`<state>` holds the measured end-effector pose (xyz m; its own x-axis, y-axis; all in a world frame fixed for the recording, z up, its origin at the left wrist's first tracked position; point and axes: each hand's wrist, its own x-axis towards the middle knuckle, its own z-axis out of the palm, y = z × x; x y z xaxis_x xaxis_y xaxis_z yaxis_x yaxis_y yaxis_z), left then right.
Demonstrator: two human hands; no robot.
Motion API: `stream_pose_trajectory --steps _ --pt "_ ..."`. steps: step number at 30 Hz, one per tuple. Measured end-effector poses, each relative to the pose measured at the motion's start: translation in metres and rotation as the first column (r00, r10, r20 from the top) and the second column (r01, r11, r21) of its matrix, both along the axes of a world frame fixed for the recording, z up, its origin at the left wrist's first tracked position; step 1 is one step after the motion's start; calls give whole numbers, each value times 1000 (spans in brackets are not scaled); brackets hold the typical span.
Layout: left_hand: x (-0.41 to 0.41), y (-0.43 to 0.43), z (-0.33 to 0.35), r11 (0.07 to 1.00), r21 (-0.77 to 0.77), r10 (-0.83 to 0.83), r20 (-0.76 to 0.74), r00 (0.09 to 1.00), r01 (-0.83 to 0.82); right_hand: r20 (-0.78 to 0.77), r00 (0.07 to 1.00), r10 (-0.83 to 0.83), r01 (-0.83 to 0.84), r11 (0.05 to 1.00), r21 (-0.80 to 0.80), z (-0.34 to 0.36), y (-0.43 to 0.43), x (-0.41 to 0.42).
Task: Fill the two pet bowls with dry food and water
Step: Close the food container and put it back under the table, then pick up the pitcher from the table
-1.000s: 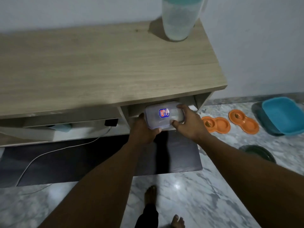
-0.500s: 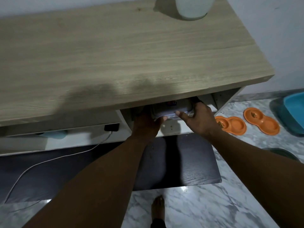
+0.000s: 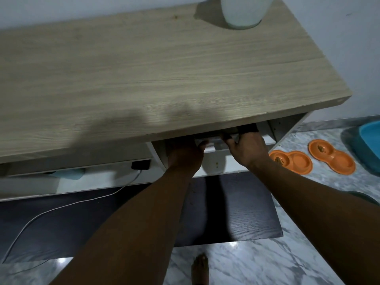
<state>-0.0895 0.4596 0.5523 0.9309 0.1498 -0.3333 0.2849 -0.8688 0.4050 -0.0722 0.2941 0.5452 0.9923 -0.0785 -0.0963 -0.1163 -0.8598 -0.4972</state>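
Observation:
Both my hands reach into an open compartment under the wooden tabletop (image 3: 164, 68). My left hand (image 3: 185, 155) and my right hand (image 3: 246, 149) grip a clear plastic container (image 3: 209, 139) from either side; only a thin strip of it shows below the table edge. Two orange double pet bowls lie on the marble floor at the right: the near orange bowl (image 3: 298, 161) holds some dry food in its left cup, the far orange bowl (image 3: 337, 159) has a few bits in its upper cup. A pale water jug (image 3: 242, 13) stands at the tabletop's back.
A blue plastic basin (image 3: 370, 138) sits at the far right on the floor. A dark open cabinet door (image 3: 246, 212) lies flat below my arms. A white cable (image 3: 61, 208) and black plug (image 3: 140, 164) run along the lower shelf. My foot (image 3: 200, 268) stands on the marble.
The container has gone from out in front of the table edge back into the compartment, both hands still on it. My view has shifted closer over the tabletop.

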Motion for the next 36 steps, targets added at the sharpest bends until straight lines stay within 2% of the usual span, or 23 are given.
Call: stream_pose_trajectory --steps 3,6,10,14,19,23,27,31,36 --pt "-11 -2 6 1000 0 -7 18 1000 7 2 1000 30 -30 999 -14 2 -6 -9" --pt "-31 -1 14 999 -41 -28 60 998 30 24 997 69 -71 995 76 12 -13 -33" --pt "-66 -5 51 990 -88 -116 -28 993 113 -48 989 138 -135 989 58 48 -26 -69" --pt "-99 -9 115 981 -18 -192 -30 981 191 -89 982 168 -161 984 82 112 -37 -97" --pt "-108 -7 232 956 91 -283 58 957 278 -82 963 256 -252 966 57 235 -48 -95" --pt "-85 -8 324 967 119 -244 190 951 224 -5 972 234 -234 971 43 332 -56 -71" --pt "-47 -10 382 956 151 -284 278 918 251 63 978 197 -200 978 52 387 -58 -37" --pt "3 -14 397 940 188 -329 284 900 284 54 985 165 -168 985 48 400 -59 8" --pt "86 -24 380 933 169 -350 209 913 319 -57 990 131 -130 991 27 383 -68 77"
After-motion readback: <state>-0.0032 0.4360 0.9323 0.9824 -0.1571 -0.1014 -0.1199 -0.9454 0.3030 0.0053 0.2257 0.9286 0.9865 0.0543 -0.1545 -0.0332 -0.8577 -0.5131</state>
